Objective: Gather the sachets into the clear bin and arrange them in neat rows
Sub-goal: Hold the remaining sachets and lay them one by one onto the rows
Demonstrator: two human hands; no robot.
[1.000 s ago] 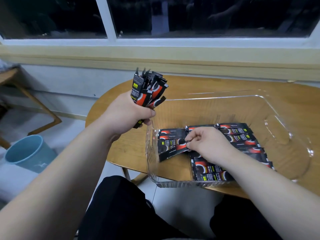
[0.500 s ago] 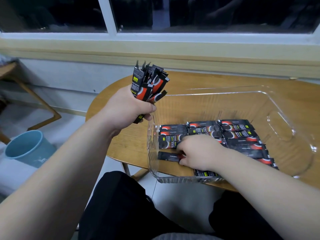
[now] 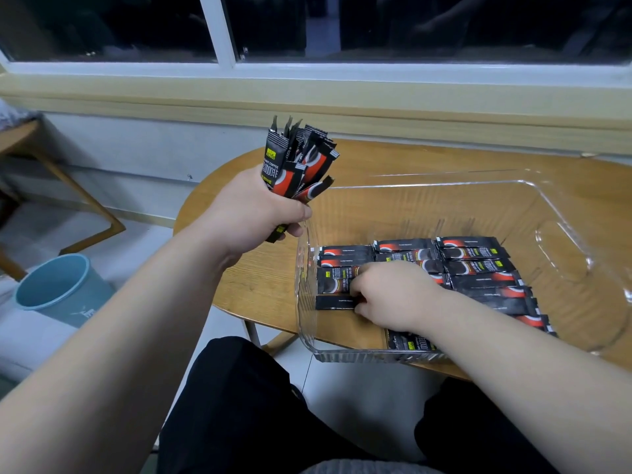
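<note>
Sachets (image 3: 478, 265) lie flat inside clear bin (image 3: 302, 268), black with red print. Nearest to the viewer are black trousers (image 3: 239, 405) and both bare forearms. Bin's near wall hangs slightly past the desk (image 3: 260, 278) edge. One sachet lies against that near wall, partly under the right forearm.

Right hand (image 3: 393, 295) is down in the bin, knuckles up and fingers curled, pinching the right end of a loose sachet (image 3: 335, 302). That one lies crosswise on the bin floor, just below the left column and apart from it. Beyond the hand the sachets make three columns of overlapping rows, long sides left-right. Right column runs closest to the viewer and left column is shortest. Middle column is partly hidden by the hand.

Left hand (image 3: 249, 213) is raised just outside the bin's left wall, above the desk. Its fist is wrapped round a bundle (image 3: 294, 162) of sachets, upright with tops fanned out.

Desk is wood with a rounded left end. On the floor at left stand a blue pail (image 3: 58, 285) and wooden chair legs (image 3: 85, 206). Farthest back are a yellow sill (image 3: 342, 97) and a dark window (image 3: 444, 25).
</note>
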